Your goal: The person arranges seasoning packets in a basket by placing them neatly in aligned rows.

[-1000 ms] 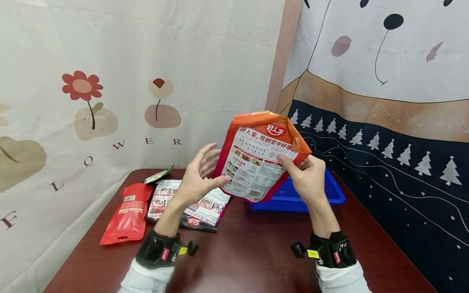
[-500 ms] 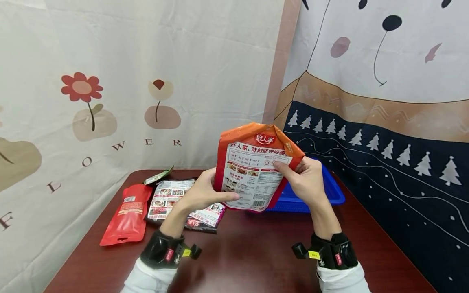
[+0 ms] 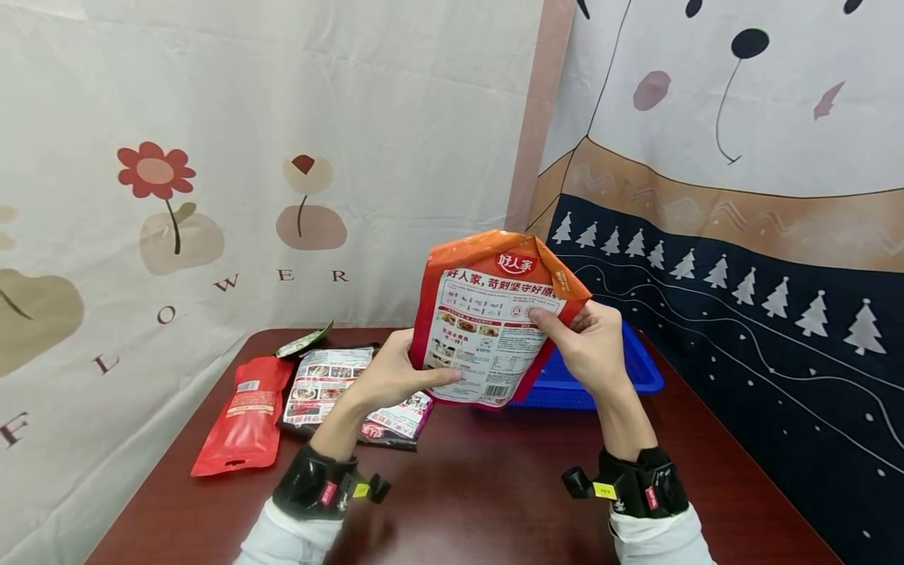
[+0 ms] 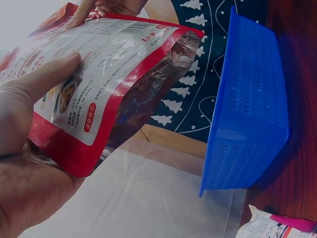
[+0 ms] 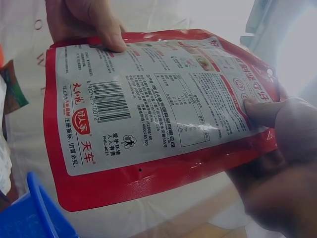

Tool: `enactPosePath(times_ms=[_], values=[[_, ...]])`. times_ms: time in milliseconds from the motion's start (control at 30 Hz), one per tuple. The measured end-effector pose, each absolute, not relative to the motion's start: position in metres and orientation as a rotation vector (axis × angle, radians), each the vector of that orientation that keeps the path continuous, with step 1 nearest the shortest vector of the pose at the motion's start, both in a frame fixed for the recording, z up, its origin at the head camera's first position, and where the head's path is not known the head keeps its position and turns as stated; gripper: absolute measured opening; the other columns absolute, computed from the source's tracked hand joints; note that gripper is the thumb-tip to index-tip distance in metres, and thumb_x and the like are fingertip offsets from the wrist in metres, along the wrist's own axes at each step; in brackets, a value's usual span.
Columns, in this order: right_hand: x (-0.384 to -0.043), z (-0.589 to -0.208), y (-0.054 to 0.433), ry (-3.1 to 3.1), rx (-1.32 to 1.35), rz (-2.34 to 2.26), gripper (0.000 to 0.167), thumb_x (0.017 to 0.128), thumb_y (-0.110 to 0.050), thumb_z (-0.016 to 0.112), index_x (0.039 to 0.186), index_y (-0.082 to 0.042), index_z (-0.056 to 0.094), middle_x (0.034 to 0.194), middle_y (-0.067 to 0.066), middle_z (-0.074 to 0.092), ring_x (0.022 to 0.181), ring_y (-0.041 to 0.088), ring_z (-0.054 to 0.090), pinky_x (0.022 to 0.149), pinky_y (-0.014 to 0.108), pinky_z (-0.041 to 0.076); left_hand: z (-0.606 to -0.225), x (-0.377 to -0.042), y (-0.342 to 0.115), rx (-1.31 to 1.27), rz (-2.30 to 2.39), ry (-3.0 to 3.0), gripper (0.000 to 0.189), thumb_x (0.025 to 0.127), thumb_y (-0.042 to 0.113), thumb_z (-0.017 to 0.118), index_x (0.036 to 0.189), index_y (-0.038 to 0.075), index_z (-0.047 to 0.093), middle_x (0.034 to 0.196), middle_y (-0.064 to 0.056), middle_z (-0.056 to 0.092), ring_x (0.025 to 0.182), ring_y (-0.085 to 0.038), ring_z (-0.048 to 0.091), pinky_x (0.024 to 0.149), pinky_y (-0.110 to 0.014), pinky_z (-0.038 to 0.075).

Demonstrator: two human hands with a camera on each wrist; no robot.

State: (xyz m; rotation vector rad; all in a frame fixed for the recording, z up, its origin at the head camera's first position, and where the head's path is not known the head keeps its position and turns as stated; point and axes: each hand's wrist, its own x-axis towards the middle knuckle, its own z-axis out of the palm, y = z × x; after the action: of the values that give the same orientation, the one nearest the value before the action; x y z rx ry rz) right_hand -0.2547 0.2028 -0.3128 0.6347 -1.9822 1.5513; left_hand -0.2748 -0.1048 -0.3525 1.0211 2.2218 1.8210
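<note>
Between both hands, raised above the table, is a red and orange food pouch [image 3: 487, 322] with a white printed label facing me. Its top edge is folded over and creased. My left hand [image 3: 395, 369] grips the pouch's lower left side, thumb across the label and fingers behind it. The right hand [image 3: 589, 345] pinches the upper right edge, its thumb on the label. In the left wrist view the pouch [image 4: 114, 74] bulges at its lower end. A barcode shows on the pouch [image 5: 148, 109] in the right wrist view.
On the brown table [image 3: 466, 502], a blue plastic basket [image 3: 639, 365] stands behind the right hand. At the left lie a red pouch [image 3: 243, 416], a black and white printed packet [image 3: 328, 384] partly behind the left arm, and a green packet [image 3: 304, 341].
The left hand has moved from beside the pouch to gripping its left side. The pouch has come slightly lower and to the left, held by the right hand throughout.
</note>
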Motion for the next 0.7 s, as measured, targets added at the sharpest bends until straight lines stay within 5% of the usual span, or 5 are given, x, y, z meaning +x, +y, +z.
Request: enactPosePath(times_ms=[533,700], values=[[-0.2552,-0.3115,0.2004,-1.987,0.589,1.592,0.036,0.106,-0.012,0.080,0.139,0.000,0.074,0.113,-0.020,0.085,0.102,0.007,0.085,0.091,0.025,0.069,-0.3549,-0.2746,-0.1014,1.096,1.912,2.209,0.051,0.100,0.007,0.086,0.147,0.016,0.070,0.143,-0.014,0.079,0.128,-0.035,0.080,0.106,-0.053,0.068],[-0.2554,-0.3093,0.1962,-2.001,0.547,1.615,0.046,0.107,-0.017,0.079,0.150,-0.007,0.065,0.129,0.000,0.085,0.110,0.007,0.083,0.095,0.023,0.068,-0.3555,-0.2753,-0.0998,1.095,1.978,2.246,0.052,0.100,0.007,0.086,0.148,0.017,0.070,0.144,-0.013,0.078,0.129,-0.035,0.080,0.106,-0.055,0.068]])
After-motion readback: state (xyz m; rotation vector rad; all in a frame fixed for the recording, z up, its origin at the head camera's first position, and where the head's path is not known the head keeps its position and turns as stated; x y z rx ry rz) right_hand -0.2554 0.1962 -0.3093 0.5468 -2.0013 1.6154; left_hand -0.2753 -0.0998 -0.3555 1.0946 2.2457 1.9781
